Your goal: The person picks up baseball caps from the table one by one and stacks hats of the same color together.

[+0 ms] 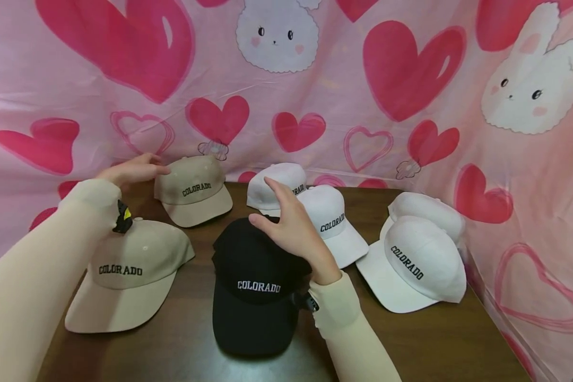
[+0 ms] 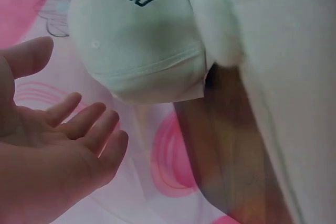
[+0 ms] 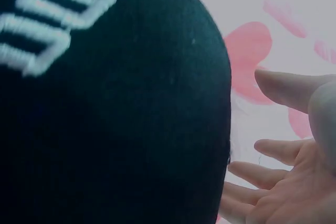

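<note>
My left hand (image 1: 135,171) is beside the crown of the rear beige cap (image 1: 193,183), its fingers apart and nothing in its grasp. In the left wrist view, that cap (image 2: 142,40) shows to the right of the spread left hand (image 2: 63,135). Over the right rear of a black cap (image 1: 255,265) is my right hand (image 1: 296,228), thumb and fingers spread. The right wrist view has the black cap (image 3: 121,114) filling the left side, with the right hand (image 3: 289,182) beyond its edge, holding nothing. A front beige cap (image 1: 133,260) lies under my left forearm, partly covered.
Two white caps (image 1: 331,223) overlap behind the right hand. Another pair of white caps (image 1: 420,265) overlaps at the right of the brown table (image 1: 181,350). A pink cloth (image 1: 334,79) with hearts and rabbits hangs along the back and right edges.
</note>
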Motion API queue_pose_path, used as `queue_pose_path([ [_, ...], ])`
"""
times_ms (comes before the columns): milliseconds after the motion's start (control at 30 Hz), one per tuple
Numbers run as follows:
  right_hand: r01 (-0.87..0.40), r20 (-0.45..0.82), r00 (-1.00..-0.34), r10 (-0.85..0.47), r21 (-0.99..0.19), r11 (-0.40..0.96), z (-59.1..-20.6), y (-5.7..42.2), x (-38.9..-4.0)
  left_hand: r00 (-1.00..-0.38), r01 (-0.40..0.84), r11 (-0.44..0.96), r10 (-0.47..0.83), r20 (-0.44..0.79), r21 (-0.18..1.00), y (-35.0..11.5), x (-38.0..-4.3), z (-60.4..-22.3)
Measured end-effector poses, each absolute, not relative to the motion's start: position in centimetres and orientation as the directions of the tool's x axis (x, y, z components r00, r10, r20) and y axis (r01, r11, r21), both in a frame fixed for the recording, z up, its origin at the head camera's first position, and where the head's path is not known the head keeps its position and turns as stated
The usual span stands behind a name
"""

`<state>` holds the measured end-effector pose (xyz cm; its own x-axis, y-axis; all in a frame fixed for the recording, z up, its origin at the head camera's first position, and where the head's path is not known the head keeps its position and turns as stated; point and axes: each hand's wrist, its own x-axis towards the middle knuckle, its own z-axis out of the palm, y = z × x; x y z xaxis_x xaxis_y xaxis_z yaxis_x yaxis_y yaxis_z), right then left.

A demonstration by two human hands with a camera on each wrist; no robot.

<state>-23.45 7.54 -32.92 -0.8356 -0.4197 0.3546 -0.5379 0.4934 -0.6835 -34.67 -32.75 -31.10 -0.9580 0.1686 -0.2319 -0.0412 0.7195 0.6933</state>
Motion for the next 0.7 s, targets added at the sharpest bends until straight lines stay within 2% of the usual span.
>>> queue_pose_path([
  [567, -0.509, 0.33, -0.853, -0.404, -0.699, 0.503, -32.6, 8.0, -23.8, -0.922, -0.111, 0.741, 0.172, -0.348, 0.662, -32.6, -36.1, -32.4],
  [700, -0.504, 0.328, -0.857, -0.398, -0.697, 0.51, -32.5, 8.3, -23.8, -0.929, -0.052, 0.806, 0.178, -0.325, 0.59, -32.2, -36.3, -32.3],
])
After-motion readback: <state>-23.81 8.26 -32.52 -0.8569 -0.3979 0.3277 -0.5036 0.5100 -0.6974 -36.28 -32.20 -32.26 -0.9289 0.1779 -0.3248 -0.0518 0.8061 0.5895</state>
